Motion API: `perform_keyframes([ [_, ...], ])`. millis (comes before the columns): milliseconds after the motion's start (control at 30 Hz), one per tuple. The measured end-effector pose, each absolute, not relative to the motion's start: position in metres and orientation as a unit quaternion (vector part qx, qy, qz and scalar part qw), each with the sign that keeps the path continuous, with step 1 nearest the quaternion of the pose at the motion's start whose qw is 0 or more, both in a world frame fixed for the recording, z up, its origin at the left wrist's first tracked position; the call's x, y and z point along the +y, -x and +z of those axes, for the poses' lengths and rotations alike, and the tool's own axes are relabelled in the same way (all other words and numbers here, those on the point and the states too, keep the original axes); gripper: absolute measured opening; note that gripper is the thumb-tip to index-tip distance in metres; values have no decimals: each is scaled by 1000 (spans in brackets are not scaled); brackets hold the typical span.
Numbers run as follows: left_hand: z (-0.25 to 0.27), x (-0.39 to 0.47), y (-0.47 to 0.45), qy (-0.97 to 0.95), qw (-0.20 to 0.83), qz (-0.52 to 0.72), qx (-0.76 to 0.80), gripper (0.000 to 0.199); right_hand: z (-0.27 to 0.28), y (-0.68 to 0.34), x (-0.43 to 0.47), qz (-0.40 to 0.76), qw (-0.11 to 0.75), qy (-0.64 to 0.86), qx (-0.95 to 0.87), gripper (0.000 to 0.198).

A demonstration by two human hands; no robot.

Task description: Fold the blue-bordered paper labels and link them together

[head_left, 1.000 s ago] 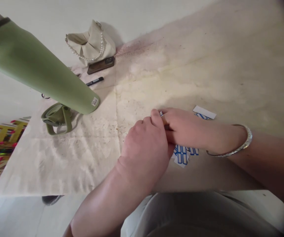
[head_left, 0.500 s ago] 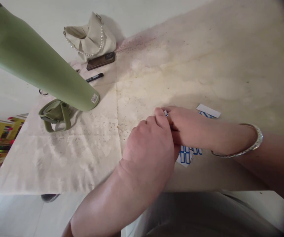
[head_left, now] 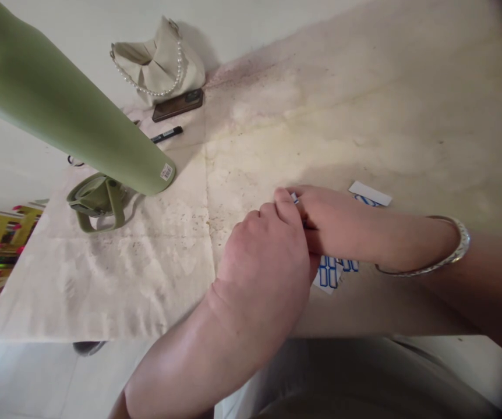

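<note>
The left hand [head_left: 263, 250] is bending its fingers in and touching the right hand [head_left: 336, 222], and a small blue-and-white bit [head_left: 295, 198] is peeking out between them. The fingertips are hiding, so I cannot tell which hand is pinching that bit, or how tightly. The right wrist is wearing a silver bracelet [head_left: 457, 247].

Blue-lined papers [head_left: 328, 273] are lying on the table [head_left: 124, 279], just below the hands and partly under them. One more blue-lined piece [head_left: 366, 201] is sitting behind the right arm, with a white strip [head_left: 370, 192] lying over part of it.

How much is done? The small bit is being handled up between the hands, so that part looks to be going on now. The papers on the table are lying loose, with no hand picking them up. I cannot tell if they are finished or waiting, because the hands are covering some of them.

Off to the left, a green bottle [head_left: 89, 122] is standing near a green thing with a loop [head_left: 96, 201], well apart from the hands.
</note>
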State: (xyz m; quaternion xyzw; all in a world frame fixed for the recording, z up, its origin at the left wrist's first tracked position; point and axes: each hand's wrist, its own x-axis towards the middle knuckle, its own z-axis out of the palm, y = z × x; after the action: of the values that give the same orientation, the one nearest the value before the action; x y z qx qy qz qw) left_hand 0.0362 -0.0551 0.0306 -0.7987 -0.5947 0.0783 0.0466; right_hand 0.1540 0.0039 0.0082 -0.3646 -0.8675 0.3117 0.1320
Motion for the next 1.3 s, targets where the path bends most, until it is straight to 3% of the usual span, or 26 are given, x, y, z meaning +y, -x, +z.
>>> perform_keyframes([
  [600, 30, -56, -36, 803, 57, 75, -588, 62, 5, -154, 4, 316, 145, 354, -868, 14],
  [833, 32, -58, -39, 804, 50, 74, -588, 71, -6, -153, 8, 249, 172, 319, -898, 11],
  [1033, 33, -60, -39, 802, 35, 58, -594, 66, -8, -155, 7, 259, 182, 318, -894, 10],
  [1300, 33, -63, -38, 808, 14, 39, -587, 64, -10, -156, 10, 260, 149, 312, -902, 13],
])
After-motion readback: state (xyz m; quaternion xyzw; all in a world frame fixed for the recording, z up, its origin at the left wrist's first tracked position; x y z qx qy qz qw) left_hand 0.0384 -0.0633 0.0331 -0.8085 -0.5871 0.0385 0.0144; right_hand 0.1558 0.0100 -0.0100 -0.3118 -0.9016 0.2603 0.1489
